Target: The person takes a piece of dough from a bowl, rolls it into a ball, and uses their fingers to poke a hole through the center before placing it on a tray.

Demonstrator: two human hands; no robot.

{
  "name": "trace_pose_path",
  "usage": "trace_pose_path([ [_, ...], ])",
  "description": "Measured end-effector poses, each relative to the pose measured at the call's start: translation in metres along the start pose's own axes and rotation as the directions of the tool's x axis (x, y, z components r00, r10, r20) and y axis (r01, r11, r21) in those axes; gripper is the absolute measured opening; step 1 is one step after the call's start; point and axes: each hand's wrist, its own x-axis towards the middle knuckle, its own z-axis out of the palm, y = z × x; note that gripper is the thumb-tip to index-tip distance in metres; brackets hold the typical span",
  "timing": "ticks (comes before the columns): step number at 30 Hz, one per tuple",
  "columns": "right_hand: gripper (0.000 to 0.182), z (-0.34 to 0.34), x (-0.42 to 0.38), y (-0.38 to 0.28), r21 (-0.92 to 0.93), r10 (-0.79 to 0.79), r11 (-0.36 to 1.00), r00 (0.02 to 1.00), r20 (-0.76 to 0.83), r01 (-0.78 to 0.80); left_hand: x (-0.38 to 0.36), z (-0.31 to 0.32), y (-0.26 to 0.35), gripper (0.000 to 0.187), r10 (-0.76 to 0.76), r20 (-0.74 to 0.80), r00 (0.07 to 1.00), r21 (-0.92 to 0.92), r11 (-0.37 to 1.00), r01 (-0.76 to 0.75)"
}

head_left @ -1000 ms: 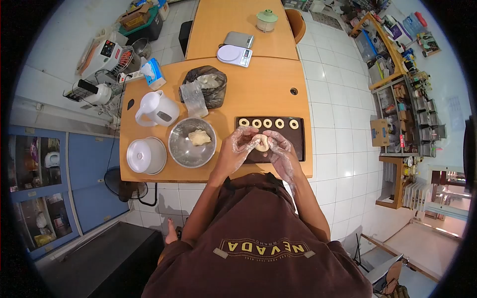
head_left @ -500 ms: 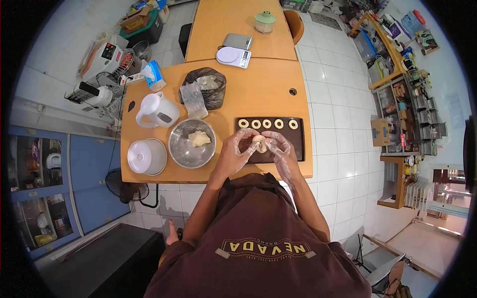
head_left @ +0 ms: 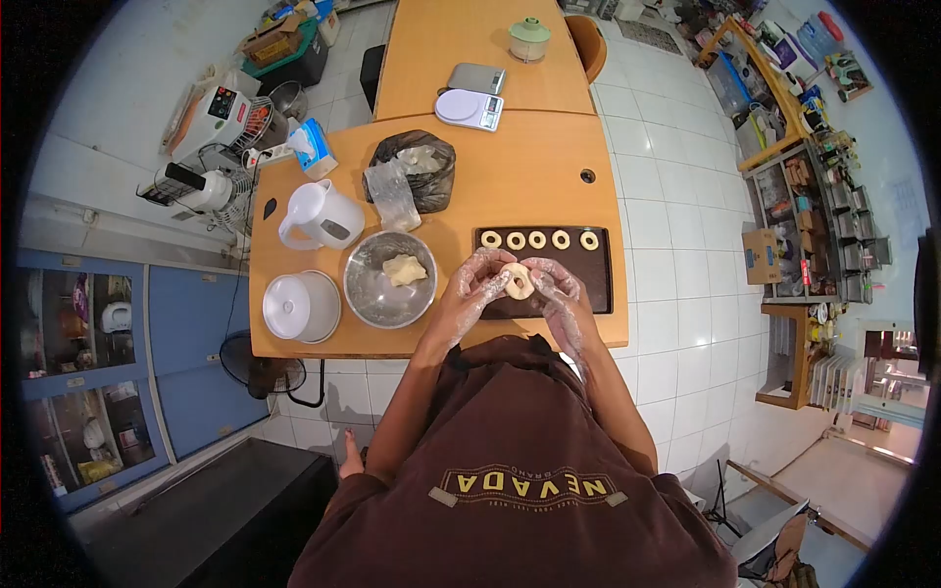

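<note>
Between both hands a ring of pale dough [head_left: 525,271] is held above the near part of a dark baking tray [head_left: 602,285]. My left hand [head_left: 474,290], dusted with flour, grips the ring's left side with closed fingers. On the ring's right side, my right hand [head_left: 561,297] pinches it, also floury. Several dough rings [head_left: 537,239] lie in a row along the tray's far edge. A steel bowl [head_left: 368,298] left of my left hand contains a lump of dough [head_left: 404,270].
Left of the bowl are a white lidded container [head_left: 301,307] and a white jug [head_left: 323,215]. Behind the bowl lies a black plastic bag [head_left: 438,186]. A white scale [head_left: 469,110], a grey scale [head_left: 477,78] and a green-lidded jar [head_left: 528,41] stand farther back.
The view has shifted slightly, so the table and its things appear farther right. The dough ring is turned more toward the camera, its hole more visible. Both hands still hold it.
</note>
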Motion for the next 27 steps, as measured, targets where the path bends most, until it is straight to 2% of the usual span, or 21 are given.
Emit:
trace_pose_path([
  [2, 0.025, 0.004, 0.001, 0.001, -0.013, -0.024, 1.0, 0.999, -0.033, 0.023, 0.0, 0.002, 0.002, 0.027, 0.008, -0.012, 1.0, 0.028, 1.0, -0.008],
  [5, 0.022, 0.006, 0.004, 0.006, -0.059, -0.056, 0.997, 0.996, -0.065, 0.052, 0.002, 0.001, -0.001, 0.028, 0.106, 0.009, 0.994, 0.173, 0.979, -0.106],
  [8, 0.022, 0.006, 0.005, 0.007, -0.113, -0.081, 0.991, 0.994, -0.077, 0.072, 0.005, -0.005, -0.008, 0.028, 0.087, -0.02, 0.996, 0.191, 0.978, -0.082],
  [11, 0.021, 0.007, 0.003, 0.007, -0.205, -0.137, 0.972, 0.986, -0.095, 0.116, 0.002, -0.002, -0.009, 0.027, 0.13, -0.043, 0.991, 0.194, 0.974, -0.119],
  [14, 0.021, 0.006, 0.003, 0.007, -0.314, -0.179, 0.938, 0.98, -0.085, 0.144, 0.0, -0.002, -0.003, 0.025, 0.142, -0.003, 0.99, 0.385, 0.914, -0.13],
  [16, 0.022, 0.011, 0.003, 0.004, -0.349, -0.189, 0.924, 0.98, -0.063, 0.156, 0.001, -0.001, -0.008, 0.024, 0.148, -0.009, 0.989, 0.357, 0.924, -0.135],
  [20, 0.02, 0.014, 0.004, 0.006, -0.305, -0.224, 0.931, 0.974, -0.044, 0.201, 0.0, -0.001, -0.003, 0.023, 0.166, -0.054, 0.985, 0.364, 0.921, -0.135],
  [23, 0.019, 0.016, 0.002, 0.001, -0.306, -0.2, 0.936, 0.978, -0.057, 0.173, 0.003, -0.003, -0.014, 0.026, 0.216, -0.053, 0.975, 0.243, 0.95, -0.198],
  [26, 0.018, 0.018, 0.001, 0.0, -0.284, -0.197, 0.944, 0.978, -0.066, 0.17, 0.003, -0.001, -0.014, 0.024, 0.109, -0.087, 0.99, 0.223, 0.971, -0.087],
  [27, 0.018, 0.019, 0.001, 0.001, -0.284, -0.199, 0.943, 0.978, -0.064, 0.173, 0.003, 0.0, -0.015, 0.023, 0.08, -0.084, 0.993, 0.153, 0.986, -0.066],
])
